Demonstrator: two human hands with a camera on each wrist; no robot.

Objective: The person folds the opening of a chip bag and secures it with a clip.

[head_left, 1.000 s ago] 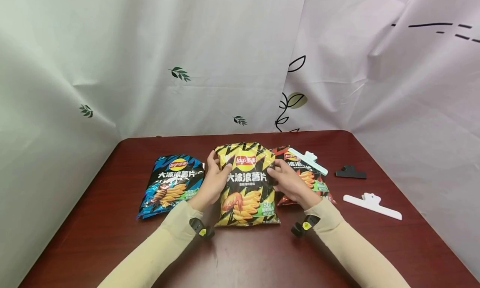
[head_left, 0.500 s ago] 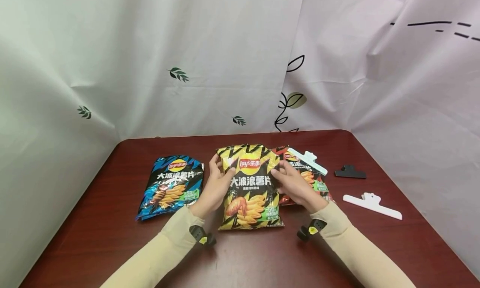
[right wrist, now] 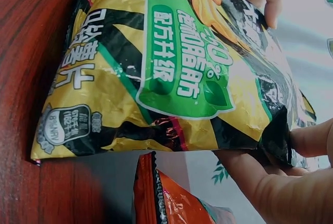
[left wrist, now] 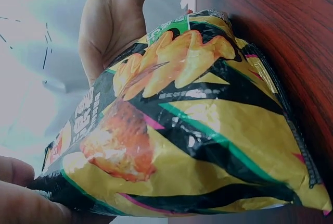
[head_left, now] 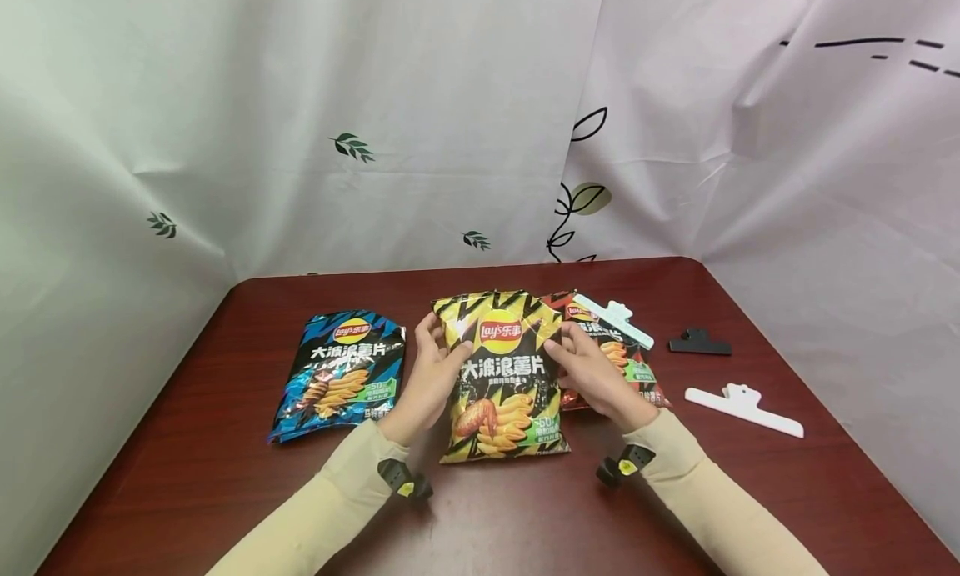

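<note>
Person's L hand (head_left: 431, 378) & R hand (head_left: 596, 376) pinch opp. sides of shiny yellow-and-black foil chip bag (head_left: 506, 384), approx. mid dark-red wooden table (head_left: 510, 526); only R-wrist cam shows its corner label (right wrist: 67, 125) clearly, only head cam blue-and-black foil chip bag (head_left: 337, 376).

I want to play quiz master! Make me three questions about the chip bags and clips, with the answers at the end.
1. True or false: the left hand and right hand both hold the yellow bag.
2. Which bag has a pale clip at its upper right: A blue, B red, C yellow?
3. How many clips show in the head view?

Key: 1. True. 2. B, the red bag. 3. Three: pale clip, black clip, white clip.
</note>
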